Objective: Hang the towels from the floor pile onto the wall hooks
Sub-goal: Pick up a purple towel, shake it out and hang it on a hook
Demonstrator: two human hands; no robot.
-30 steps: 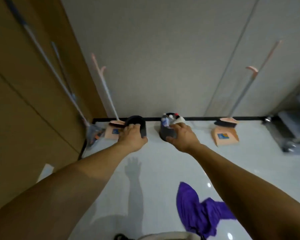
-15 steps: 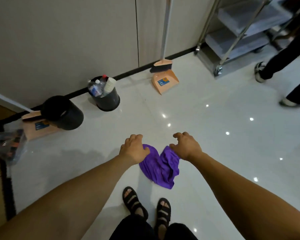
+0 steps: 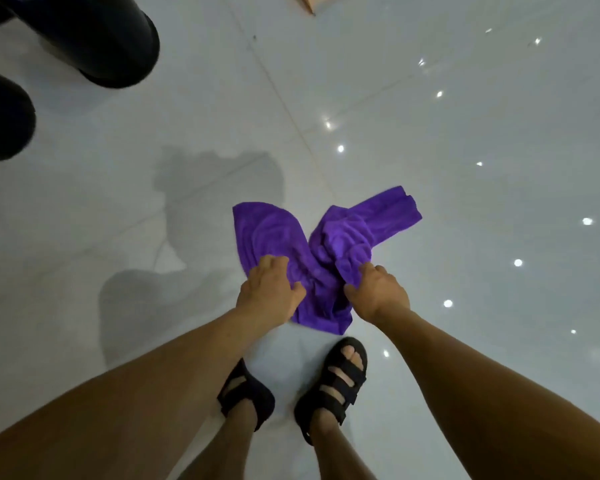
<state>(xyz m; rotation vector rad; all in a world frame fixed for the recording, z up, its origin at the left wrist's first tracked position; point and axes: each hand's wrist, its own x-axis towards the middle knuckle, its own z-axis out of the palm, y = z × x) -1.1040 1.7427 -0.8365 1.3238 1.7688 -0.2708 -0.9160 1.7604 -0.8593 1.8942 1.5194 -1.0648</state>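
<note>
While on floor (image 3: 430, 174), purple towel (image 3: 274, 233) in left hand (image 3: 269, 292), right hand (image 3: 378, 294).

Plain purple towel (image 3: 326, 251), black sandals (image 3: 329, 382), black bins (image 3: 94, 36), glossy pale-grey floor (image 3: 465, 202).

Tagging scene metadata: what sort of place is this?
Probably an indoor utility or cleaning area: a glossy pale tiled floor reflecting ceiling lights, a round black plastic bin standing on it, and a crumpled purple towel lying on it.

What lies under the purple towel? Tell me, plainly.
Around the purple towel only the glossy floor shows. Anything beneath its bunched folds is hidden; the left hand and right hand grip its near part.
</note>
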